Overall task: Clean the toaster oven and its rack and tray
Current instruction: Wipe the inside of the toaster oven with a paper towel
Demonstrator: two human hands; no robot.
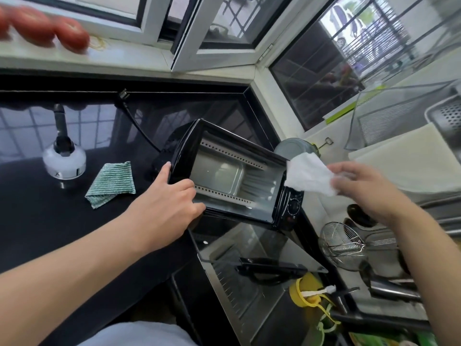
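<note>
Dark glossy countertop [37, 221] carries your small black toaster oven [234, 176], cavity open towards you. Your left hand [164, 203] grips its left frame; your right hand [366, 188] pinches a crumpled white cloth [308, 174] just right of the opening, nearer.

A glossy black countertop [50, 221] carries the black toaster oven [232, 176], tilted with its open front facing up. A folded green striped cloth [111, 184] lies left of it, near a white domed appliance [64, 159]. 1 black cord [139, 126] trails behind the oven.
</note>
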